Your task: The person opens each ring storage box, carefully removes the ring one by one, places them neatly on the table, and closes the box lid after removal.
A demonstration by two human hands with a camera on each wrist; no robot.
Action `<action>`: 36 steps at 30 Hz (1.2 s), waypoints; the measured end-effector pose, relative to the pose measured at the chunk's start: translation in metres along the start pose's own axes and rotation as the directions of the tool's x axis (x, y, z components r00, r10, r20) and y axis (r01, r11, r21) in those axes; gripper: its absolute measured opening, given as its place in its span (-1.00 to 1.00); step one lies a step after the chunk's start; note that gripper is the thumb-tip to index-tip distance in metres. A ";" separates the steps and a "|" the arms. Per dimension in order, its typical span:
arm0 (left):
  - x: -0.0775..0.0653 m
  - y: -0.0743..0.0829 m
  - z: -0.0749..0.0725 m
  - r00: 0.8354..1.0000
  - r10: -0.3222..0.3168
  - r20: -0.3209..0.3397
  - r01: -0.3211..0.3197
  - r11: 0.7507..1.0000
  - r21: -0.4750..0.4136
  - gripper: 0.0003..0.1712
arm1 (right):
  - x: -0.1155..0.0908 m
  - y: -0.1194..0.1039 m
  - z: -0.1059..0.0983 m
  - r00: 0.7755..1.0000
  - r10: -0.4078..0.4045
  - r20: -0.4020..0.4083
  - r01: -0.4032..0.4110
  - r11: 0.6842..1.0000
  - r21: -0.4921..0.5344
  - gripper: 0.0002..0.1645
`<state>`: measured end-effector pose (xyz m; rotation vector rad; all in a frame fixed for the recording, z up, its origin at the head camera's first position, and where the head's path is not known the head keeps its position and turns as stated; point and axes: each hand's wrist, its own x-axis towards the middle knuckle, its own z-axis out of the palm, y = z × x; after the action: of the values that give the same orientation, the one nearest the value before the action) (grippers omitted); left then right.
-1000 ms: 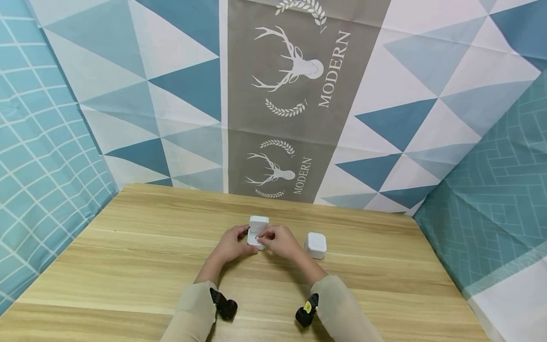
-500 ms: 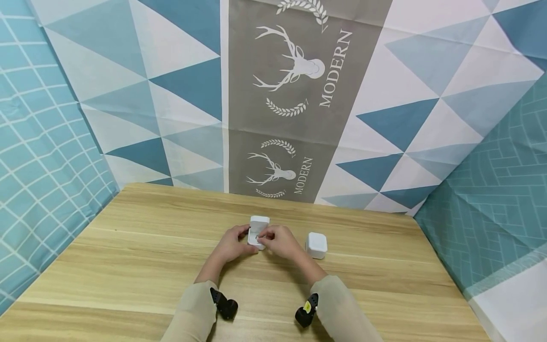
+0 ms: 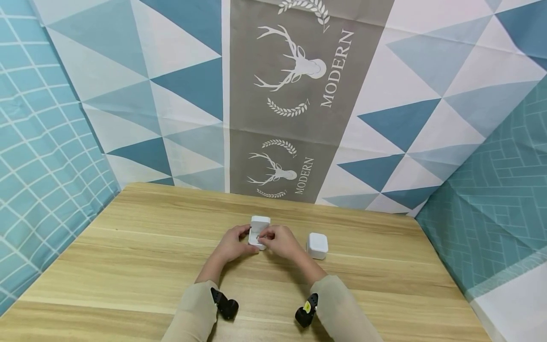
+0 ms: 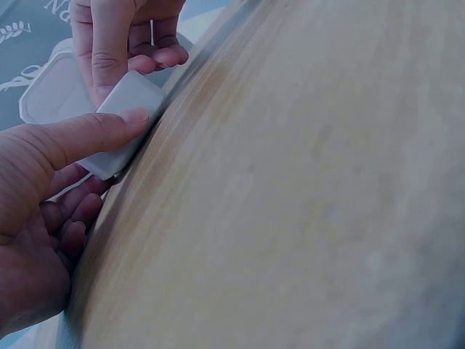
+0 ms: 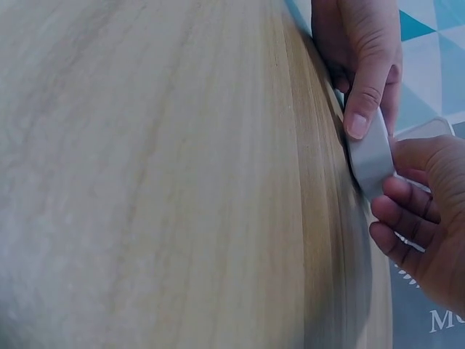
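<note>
Currently the left hand (image 3: 232,245) holds the box (image 3: 259,227) at its left side, thumb along the near face and fingers around the far side. The right hand (image 3: 279,241) has thumb and index drawn narrow, pinching what appears to be a small item (image 3: 258,238) in the base; it may be a ring, but is too small to confirm. The box stands on the table (image 3: 171,266) between the hands, its lid raised at the back. In my judgement the step in hand is fingertip work on that item at its seat; whether it is being put in or taken out cannot be told. The next move would call for a firm left hold and a fine, straight finger motion clear of the lid. A second box (image 3: 317,243), white and closed, stands apart to the right. No brand or lettering can be read on either box. The right camera (image 3: 304,317) bears a yellow label (image 3: 307,306), illegible; the left camera (image 3: 228,309) shows none. Beyond the table, the backdrop (image 3: 256,123) reads "MODERN" twice, sideways, beside deer-head prints; both wrist views catch only fragments of lettering.
</note>
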<state>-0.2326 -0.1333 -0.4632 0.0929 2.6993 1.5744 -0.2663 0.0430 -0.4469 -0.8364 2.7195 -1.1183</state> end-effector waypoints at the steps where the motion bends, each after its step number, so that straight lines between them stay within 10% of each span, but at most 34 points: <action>1: 0.000 0.000 0.000 1.000 -0.001 0.002 0.001 1.000 0.000 -0.19 | 0.000 -0.001 0.000 1.000 0.005 -0.001 -0.005 1.000 -0.005 -0.88; 36: -0.002 0.001 -0.001 1.000 -0.001 0.008 0.001 1.000 0.009 -0.18 | 0.007 -0.010 -0.001 0.997 0.069 0.022 -0.066 0.989 -0.134 -0.87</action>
<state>-0.2310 -0.1339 -0.4621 0.0980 2.7002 1.5587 -0.2678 0.0338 -0.4387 -0.7626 2.8022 -0.9151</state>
